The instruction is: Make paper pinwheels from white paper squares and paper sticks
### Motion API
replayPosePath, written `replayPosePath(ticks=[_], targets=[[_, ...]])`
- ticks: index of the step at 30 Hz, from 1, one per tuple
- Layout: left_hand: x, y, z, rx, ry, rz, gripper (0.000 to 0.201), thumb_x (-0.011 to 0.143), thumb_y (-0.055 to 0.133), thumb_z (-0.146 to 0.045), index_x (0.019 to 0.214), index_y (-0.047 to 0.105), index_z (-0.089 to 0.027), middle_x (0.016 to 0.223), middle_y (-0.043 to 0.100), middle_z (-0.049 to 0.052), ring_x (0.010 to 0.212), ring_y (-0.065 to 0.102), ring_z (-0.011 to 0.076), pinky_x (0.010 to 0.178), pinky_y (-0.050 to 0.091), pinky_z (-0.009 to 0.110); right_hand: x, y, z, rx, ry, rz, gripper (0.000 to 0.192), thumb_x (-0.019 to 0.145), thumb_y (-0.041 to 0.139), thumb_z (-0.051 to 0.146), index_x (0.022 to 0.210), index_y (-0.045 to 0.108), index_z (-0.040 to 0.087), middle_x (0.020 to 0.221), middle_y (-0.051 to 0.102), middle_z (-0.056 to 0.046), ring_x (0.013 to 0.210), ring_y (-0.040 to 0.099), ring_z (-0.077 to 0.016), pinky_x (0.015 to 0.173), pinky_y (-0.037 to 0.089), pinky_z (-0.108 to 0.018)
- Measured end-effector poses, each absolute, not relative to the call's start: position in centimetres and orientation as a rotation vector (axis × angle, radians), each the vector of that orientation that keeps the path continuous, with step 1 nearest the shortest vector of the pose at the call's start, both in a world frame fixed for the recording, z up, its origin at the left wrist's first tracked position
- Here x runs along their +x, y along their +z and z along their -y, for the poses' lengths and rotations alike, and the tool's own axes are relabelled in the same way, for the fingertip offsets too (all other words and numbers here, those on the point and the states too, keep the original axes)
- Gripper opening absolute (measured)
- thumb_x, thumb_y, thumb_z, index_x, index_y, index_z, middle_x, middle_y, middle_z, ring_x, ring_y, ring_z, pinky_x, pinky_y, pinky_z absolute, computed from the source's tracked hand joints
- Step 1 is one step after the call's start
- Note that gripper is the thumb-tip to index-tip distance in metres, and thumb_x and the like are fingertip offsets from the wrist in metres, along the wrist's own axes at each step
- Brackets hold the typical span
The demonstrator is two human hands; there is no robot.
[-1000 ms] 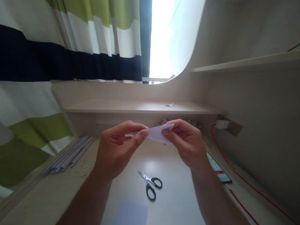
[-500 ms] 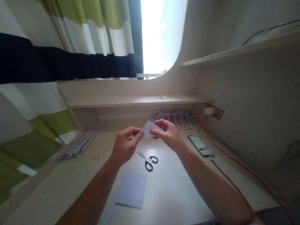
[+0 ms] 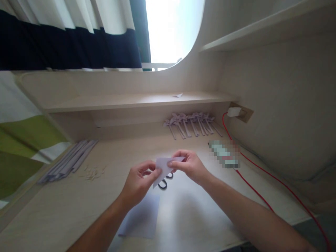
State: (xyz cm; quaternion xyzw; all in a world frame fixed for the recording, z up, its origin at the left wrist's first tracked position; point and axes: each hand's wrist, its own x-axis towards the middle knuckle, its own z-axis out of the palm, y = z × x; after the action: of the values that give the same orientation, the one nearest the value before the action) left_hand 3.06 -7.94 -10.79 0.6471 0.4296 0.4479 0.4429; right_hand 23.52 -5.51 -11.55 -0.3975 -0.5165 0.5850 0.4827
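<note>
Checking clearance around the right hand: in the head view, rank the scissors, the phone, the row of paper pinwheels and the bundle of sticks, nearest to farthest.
From the right hand:
1. Scissors, just below-left, partly hidden by the folded paper.
2. Phone, to its right.
3. Paper pinwheels, at the desk's back.
4. Bundle of sticks, far left.

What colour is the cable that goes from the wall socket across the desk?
The cable is red, seen clearly in the head view.

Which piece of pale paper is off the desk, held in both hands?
The folded triangular piece, pinched between left hand and right hand. The flat sheet lies on the desk.
</note>
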Motion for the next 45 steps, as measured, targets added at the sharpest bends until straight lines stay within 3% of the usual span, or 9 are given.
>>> replayPosePath(ticks=[5,12,27,33,39,42,45], targets=[[2.9,-11.1,8.5,1.765,0.981,-1.078,0.023,0.093,0.069,-0.037,0.082,0.078,-0.019,0.078,0.071,0.005,0.077,0.065,0.0192,0.069,0.048,0.029,23.9,-11.5,7.3,-1.035,1.450,1.437,0.019,0.074,0.087,0.027,0.077,0.073,0.015,0.060,0.063,0.004,0.054,0.054,-0.0099,0.051,0.037,-0.023],[3.8,-12.6,9.4,1.670,1.022,-1.124,0.025,0.092,0.069,-0.038,0.079,0.078,-0.019,0.073,0.068,0.004,0.070,0.058,0.0176,0.063,0.043,0.027,26.0,-12.3,7.7,-1.006,1.515,1.383,0.030,0.075,0.089,0.040,0.082,0.075,0.014,0.070,0.074,-0.003,0.069,0.069,-0.0165,0.068,0.053,-0.030],[3.3,-13.6,9.2,1.785,0.791,-1.173,0.029,0.095,0.063,-0.043,0.078,0.075,-0.023,0.074,0.069,0.001,0.073,0.063,0.0182,0.067,0.044,0.025,26.9,-12.5,7.9,-1.103,1.429,1.377,0.032,0.072,0.092,0.040,0.073,0.072,0.015,0.064,0.072,-0.002,0.061,0.063,-0.0139,0.060,0.048,-0.026],[3.0,-13.5,9.1,1.830,0.747,-1.224,0.032,0.094,0.062,-0.048,0.077,0.072,-0.023,0.077,0.071,0.000,0.075,0.066,0.0187,0.068,0.046,0.024,27.4,-13.0,7.0,-1.030,1.458,1.302,0.030,0.074,0.091,0.038,0.076,0.073,0.014,0.067,0.073,-0.003,0.064,0.067,-0.0144,0.064,0.052,-0.027],[3.6,-13.3,9.1,1.816,0.837,-1.248,0.030,0.091,0.065,-0.049,0.076,0.074,-0.024,0.074,0.073,-0.001,0.070,0.069,0.0176,0.063,0.049,0.022,26.3,-14.4,7.2,-0.966,1.612,1.260,0.039,0.069,0.094,0.031,0.098,0.074,0.016,0.083,0.074,-0.002,0.074,0.067,-0.0149,0.071,0.052,-0.028],[3.8,-13.5,9.3,1.815,0.834,-1.234,0.029,0.092,0.065,-0.048,0.077,0.075,-0.025,0.074,0.074,-0.001,0.069,0.070,0.0172,0.062,0.049,0.021,25.7,-15.1,7.7,-0.998,1.658,1.353,0.023,0.077,0.087,0.030,0.088,0.074,0.014,0.078,0.070,-0.002,0.071,0.063,-0.0137,0.069,0.048,-0.028],[3.7,-13.7,9.3,1.810,0.826,-1.235,0.029,0.092,0.065,-0.048,0.077,0.075,-0.025,0.075,0.075,-0.002,0.070,0.071,0.0172,0.063,0.050,0.020,25.6,-15.4,7.8,-0.998,1.612,1.369,0.024,0.085,0.079,0.036,0.081,0.073,0.013,0.073,0.068,-0.003,0.069,0.062,-0.0142,0.069,0.048,-0.029]])
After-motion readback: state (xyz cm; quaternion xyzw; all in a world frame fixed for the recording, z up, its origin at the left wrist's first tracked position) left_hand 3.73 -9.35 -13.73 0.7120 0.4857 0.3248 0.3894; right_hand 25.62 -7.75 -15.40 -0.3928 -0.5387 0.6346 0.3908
